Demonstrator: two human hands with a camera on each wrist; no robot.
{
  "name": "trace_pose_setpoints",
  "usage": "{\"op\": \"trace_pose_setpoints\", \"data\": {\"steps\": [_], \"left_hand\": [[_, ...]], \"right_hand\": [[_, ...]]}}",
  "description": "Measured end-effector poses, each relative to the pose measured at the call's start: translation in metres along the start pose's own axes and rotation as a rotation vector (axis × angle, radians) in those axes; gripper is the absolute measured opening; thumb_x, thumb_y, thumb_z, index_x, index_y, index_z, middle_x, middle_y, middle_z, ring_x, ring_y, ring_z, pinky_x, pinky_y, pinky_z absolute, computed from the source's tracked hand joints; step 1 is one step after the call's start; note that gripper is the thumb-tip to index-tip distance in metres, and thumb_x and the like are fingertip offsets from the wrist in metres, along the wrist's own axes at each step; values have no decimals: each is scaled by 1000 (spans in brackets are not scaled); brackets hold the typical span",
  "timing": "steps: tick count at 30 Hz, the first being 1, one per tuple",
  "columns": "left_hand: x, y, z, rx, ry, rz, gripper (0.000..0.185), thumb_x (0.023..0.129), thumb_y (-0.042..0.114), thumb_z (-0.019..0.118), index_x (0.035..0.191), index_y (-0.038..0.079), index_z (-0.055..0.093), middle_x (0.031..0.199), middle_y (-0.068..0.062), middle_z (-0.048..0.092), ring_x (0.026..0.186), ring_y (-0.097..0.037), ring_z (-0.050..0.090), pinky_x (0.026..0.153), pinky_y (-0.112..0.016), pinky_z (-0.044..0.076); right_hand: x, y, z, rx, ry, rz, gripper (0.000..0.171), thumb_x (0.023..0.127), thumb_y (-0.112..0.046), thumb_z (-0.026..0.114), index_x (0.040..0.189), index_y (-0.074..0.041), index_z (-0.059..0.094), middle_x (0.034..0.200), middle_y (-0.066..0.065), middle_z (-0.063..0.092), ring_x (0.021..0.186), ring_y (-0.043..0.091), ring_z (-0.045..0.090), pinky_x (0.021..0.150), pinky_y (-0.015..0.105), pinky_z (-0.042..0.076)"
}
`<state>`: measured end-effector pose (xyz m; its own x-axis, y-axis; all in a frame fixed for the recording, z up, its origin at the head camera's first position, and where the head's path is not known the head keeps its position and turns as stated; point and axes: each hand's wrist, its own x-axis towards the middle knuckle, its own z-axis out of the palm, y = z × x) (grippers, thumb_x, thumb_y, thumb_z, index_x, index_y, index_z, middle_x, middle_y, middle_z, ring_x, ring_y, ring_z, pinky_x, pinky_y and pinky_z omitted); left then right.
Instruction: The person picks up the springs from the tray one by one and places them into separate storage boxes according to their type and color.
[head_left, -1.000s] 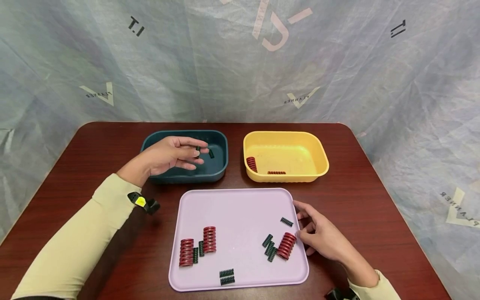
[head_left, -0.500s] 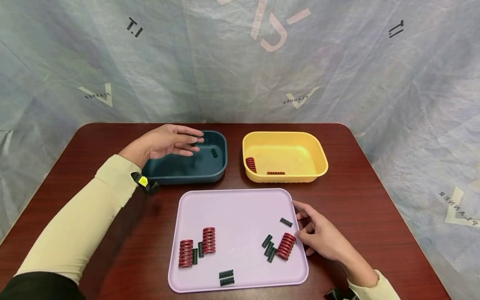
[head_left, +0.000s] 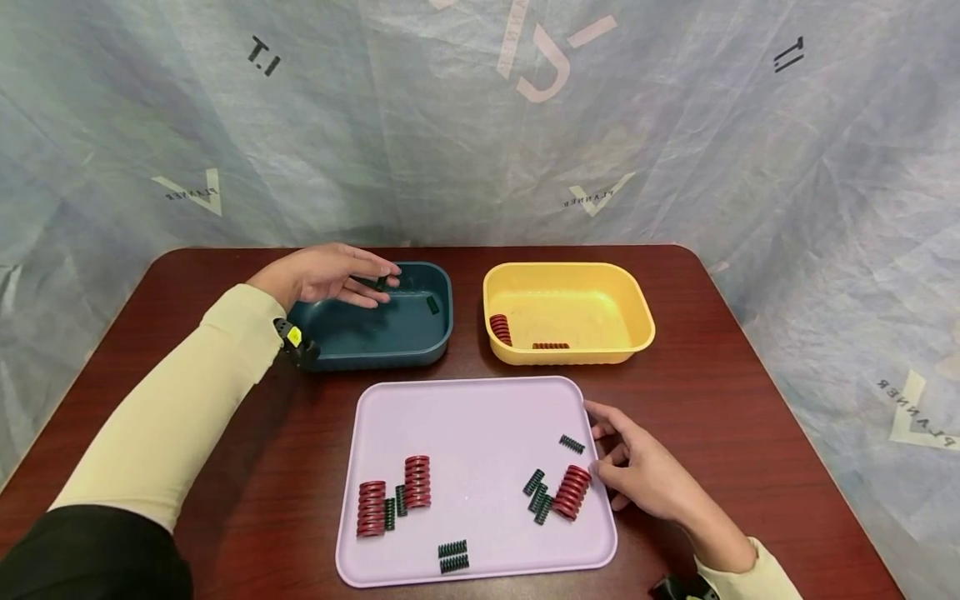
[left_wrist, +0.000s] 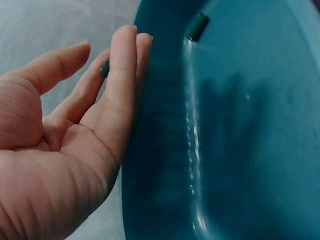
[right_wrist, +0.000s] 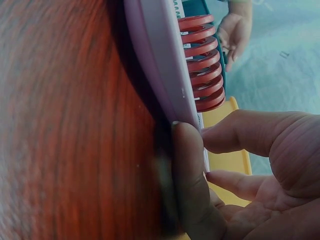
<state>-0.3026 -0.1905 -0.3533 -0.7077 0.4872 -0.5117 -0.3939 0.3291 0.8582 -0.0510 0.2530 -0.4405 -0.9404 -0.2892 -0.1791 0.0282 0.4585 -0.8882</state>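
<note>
The left hand (head_left: 326,273) hovered open over the teal bin's (head_left: 442,321) far rim, a small green spring (left_wrist: 104,68) loose against its fingers — liable to drop outside. The right hand (head_left: 637,471), fingers relaxed, rested against the lilac tray (head_left: 472,417) beside a red spring (head_left: 573,492).

Even, soft light fills the head view, sharp throughout, with faint shadows under the arms. Both wrist views are blurred up close; the lower left of the right one smears red.

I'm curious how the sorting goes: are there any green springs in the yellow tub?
No, the yellow tub holds only red springs, near its front left corner.
</note>
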Motion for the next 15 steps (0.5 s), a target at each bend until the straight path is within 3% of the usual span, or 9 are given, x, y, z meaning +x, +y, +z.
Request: {"op": "trace_pose_setpoints", "data": {"steps": [5,15], "left_hand": [[6,-1,-4,12,-32,-51,52,111,19,49,157,-3,36,159,-24,38,131,-35,58,110,-49,44],[12,-4,-8,44,-30,-113,52,111,17,50,156,-4,37,159,-26,35,131,-35,58,106,-46,50]], "right_hand": [[0,0,0,2,-2,-1,78,89,11,65,158,-8,35,127,23,50,76,24,63,43,41,57],[0,-1,0,3,-4,-2,77,89,11,65,157,-7,35,127,23,50,77,25,63,43,41,57]]}}
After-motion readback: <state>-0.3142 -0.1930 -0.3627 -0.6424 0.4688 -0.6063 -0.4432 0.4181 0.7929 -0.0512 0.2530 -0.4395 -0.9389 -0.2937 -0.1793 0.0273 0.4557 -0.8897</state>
